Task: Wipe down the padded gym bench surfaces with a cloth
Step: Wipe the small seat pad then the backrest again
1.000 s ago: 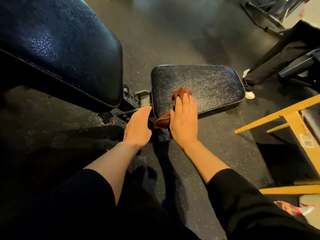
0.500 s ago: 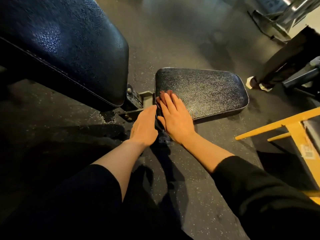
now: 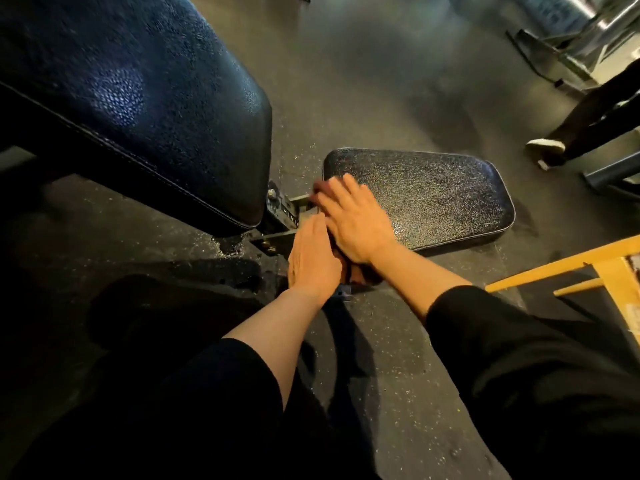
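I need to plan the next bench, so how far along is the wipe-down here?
Done: nothing can be confirmed from the look of the pads. In hand: the right hand presses the cloth flat on the seat pad at its near end, left hand beside it. Left: possibly the seat's far end and the back pad.

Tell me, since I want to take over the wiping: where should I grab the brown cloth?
Probably the bunched end of the brown cloth hanging off the seat pad's near edge, below the right hand's wrist. Come from the near side; the rest lies flat under the palm.
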